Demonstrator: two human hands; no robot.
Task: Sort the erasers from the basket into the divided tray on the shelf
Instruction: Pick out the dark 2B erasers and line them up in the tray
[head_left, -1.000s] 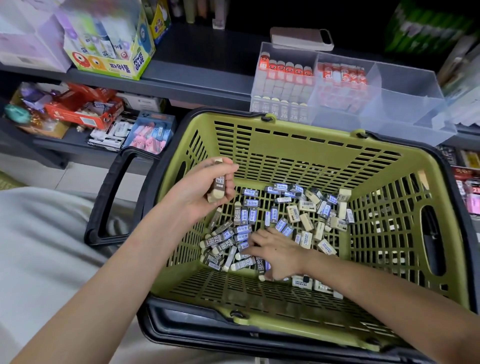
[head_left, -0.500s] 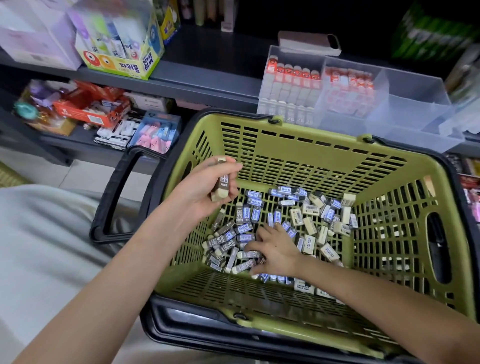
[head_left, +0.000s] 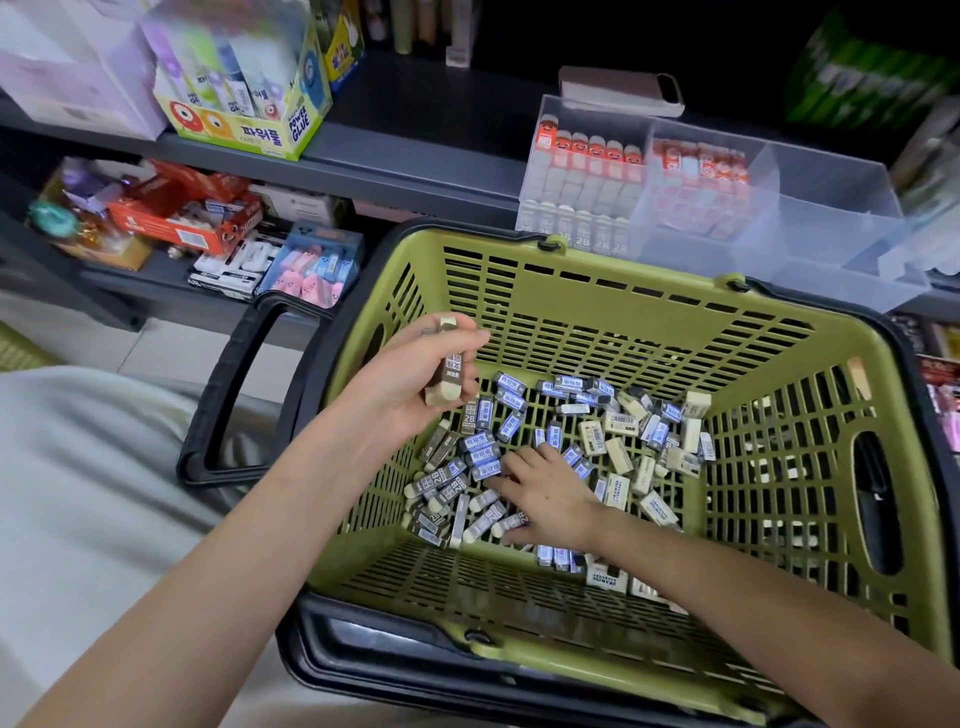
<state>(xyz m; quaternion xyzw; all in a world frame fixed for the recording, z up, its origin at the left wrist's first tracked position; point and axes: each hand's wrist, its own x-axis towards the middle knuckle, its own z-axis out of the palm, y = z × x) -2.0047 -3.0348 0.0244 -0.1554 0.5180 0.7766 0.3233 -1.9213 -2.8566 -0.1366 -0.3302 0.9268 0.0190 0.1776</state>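
Observation:
A green basket with a black rim stands in front of me, its floor covered with several loose erasers in blue, grey and cream sleeves. My left hand hovers over the basket's left side, shut on a small stack of grey-sleeved erasers. My right hand lies palm down on the pile with its fingers spread among the erasers. The clear divided tray sits on the shelf behind the basket; its two left compartments hold red-topped erasers, and the right one looks empty.
A black basket handle lies folded out to the left. A glue box and a phone rest on the upper shelf. The lower shelf holds packets and a blue box of pink erasers.
My right hand has slid a little to the left across the pile, fingers spreading. My left hand keeps its stack in about the same place. The view has shifted slightly.

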